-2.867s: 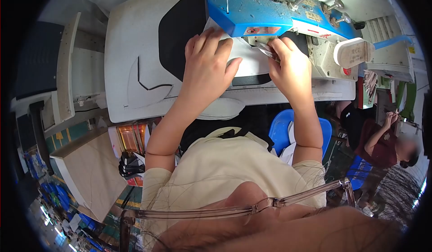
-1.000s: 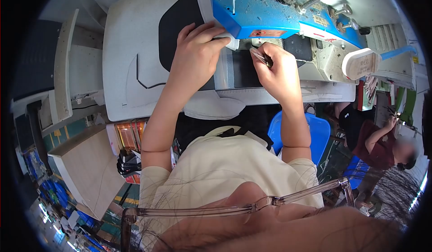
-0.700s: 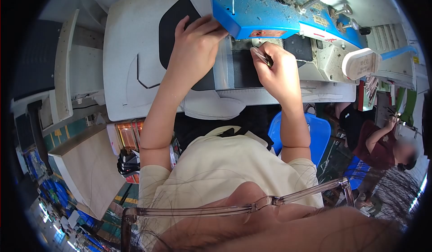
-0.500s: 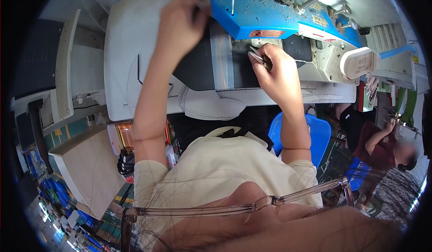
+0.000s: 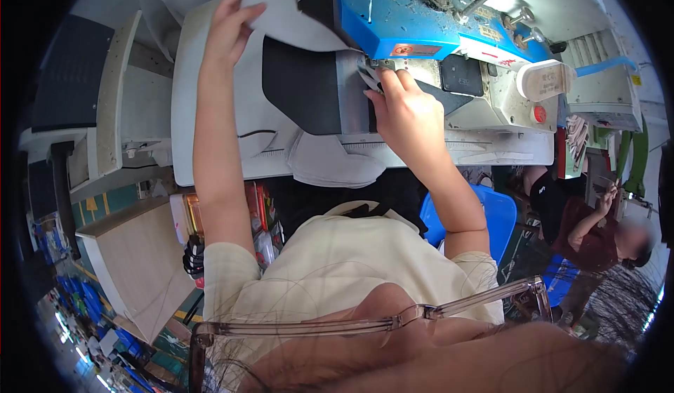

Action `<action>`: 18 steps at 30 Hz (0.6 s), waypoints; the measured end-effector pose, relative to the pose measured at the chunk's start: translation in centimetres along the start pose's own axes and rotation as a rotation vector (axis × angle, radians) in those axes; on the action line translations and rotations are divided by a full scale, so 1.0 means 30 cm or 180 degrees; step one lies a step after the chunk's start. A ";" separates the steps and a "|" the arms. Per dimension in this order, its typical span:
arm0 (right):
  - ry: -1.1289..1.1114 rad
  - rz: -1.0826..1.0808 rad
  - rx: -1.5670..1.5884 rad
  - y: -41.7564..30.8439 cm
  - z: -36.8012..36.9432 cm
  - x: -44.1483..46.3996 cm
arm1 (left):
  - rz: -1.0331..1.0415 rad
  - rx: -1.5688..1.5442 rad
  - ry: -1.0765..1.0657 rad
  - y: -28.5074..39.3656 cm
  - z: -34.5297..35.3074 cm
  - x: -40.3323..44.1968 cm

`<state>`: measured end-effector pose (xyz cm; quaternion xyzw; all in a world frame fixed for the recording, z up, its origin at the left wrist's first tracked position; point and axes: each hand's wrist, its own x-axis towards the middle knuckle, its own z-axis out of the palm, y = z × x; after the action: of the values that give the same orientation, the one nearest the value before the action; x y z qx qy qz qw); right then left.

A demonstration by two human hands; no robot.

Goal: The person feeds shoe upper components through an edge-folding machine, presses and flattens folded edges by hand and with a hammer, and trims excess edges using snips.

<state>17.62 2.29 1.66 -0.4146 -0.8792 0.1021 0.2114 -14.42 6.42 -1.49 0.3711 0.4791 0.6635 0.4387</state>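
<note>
At the upper left my left hand pinches the end of a white curved piece, which stretches toward the blue sewing machine. My right hand is closed around small metal snips, whose blades point up and left at the machine's base, close to the other end of the white piece. Below the white piece lies a black mat with a clear strip of tape. A stack of white curved pieces hangs over the table's front edge.
The white table carries the machine, with a pale oval pad at its right. A blue stool stands below on the right, a wooden box on the left. Another person sits far right.
My left hand has moved up and left from beside the machine, and now holds the white piece stretched out. My right hand has shifted slightly left with the snips, now by the piece's end.
</note>
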 end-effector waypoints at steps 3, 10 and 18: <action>0.0202 -0.0009 -0.0181 -0.030 0.026 0.033 | 0.0405 0.0112 -0.0139 0.073 -0.085 -0.163; 0.0213 -0.0192 -0.0569 -0.056 0.043 0.074 | 0.1454 0.2097 0.0113 0.146 -0.007 -0.493; 0.0435 -0.0235 -0.0063 0.016 0.043 0.046 | 0.1023 0.1493 0.0734 0.030 -0.224 -0.672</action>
<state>16.58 3.64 0.76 -0.3899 -0.8784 0.0571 0.2703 -13.91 -14.70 -3.85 0.4555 0.6011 0.6334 0.1732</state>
